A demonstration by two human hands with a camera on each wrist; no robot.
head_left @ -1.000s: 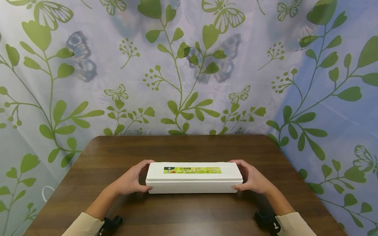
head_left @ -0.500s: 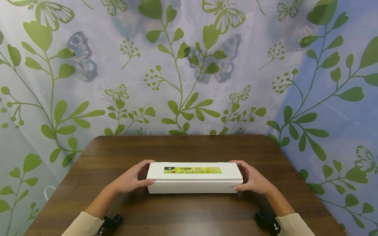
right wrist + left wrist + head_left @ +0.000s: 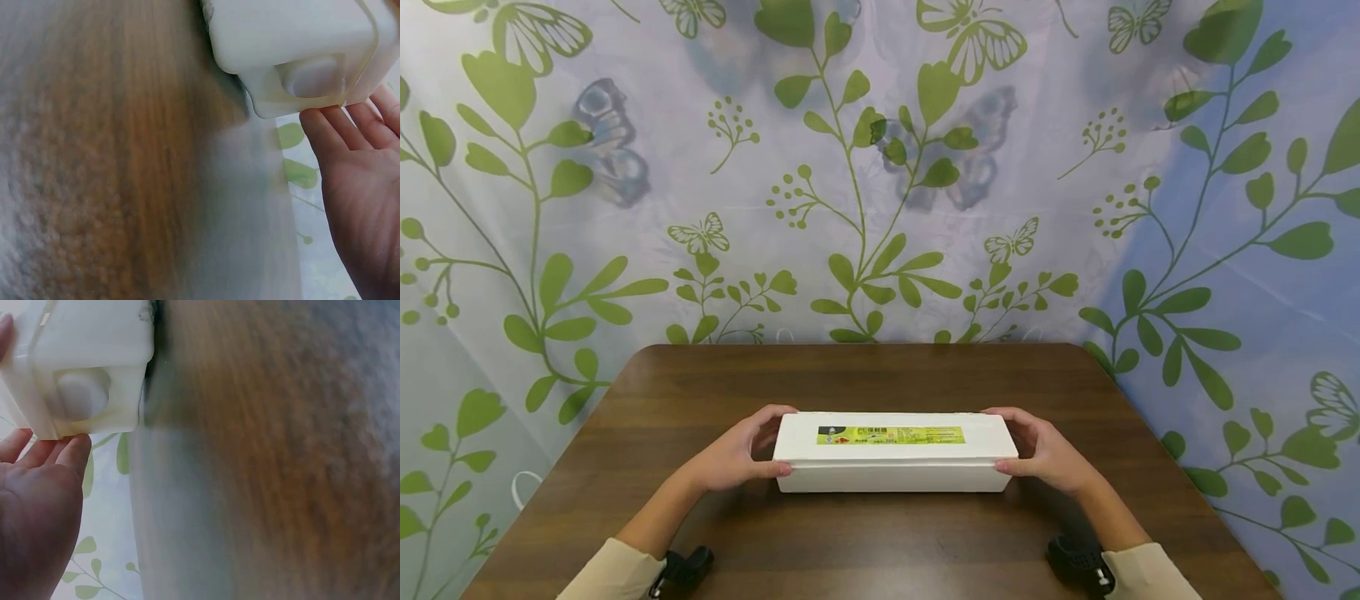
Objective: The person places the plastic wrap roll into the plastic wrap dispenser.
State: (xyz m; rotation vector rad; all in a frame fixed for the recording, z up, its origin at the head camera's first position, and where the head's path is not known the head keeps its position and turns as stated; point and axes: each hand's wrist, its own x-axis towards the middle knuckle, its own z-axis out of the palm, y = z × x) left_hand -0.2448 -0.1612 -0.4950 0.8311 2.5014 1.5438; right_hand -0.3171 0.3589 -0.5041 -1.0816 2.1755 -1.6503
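Note:
A long white plastic cling film dispenser [image 3: 895, 477] lies crosswise on the brown wooden table [image 3: 865, 550], with a green and yellow label on its lid [image 3: 985, 446]. My left hand [image 3: 733, 454] grips its left end, thumb on the front at the lid's seam and fingers behind. At the opposite end, my right hand [image 3: 1052, 454] holds it the same way, thumb against the front seam. Both wrist views show a recessed opening in the end of the dispenser [image 3: 125, 397], with a pale round roll end [image 3: 84, 397] inside. The fingertips touch the dispenser's back edge.
Behind the table hangs a pale curtain [image 3: 737, 275] printed with green leaves and butterflies. Each wrist wears a black strap, the left strap [image 3: 683, 571] and right strap [image 3: 1078, 565] close over the tabletop. A white loop [image 3: 520, 487] shows past the table's left edge.
Both thumbs have moved up the dispenser's front to the lid's seam, the left one first, then the right. The dispenser stays in nearly the same place.

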